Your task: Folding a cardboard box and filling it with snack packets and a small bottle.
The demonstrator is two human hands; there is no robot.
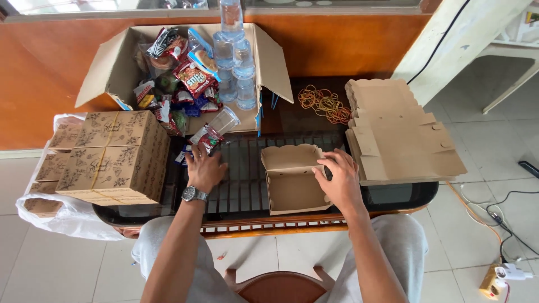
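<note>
The dark glass-topped table (247, 191) carries the work. On it, right of centre, an open brown cardboard box with a scalloped lid (291, 178) is steadied by the right hand (338, 180), whose fingers (324, 175) are curled over its right wall. It would best be kept square and pressed flat. The left hand (204, 167), well apart from the box, rests with fingers spread, gripping nothing, just below a clear plastic cup wrapped with snacks (214, 130).
</note>
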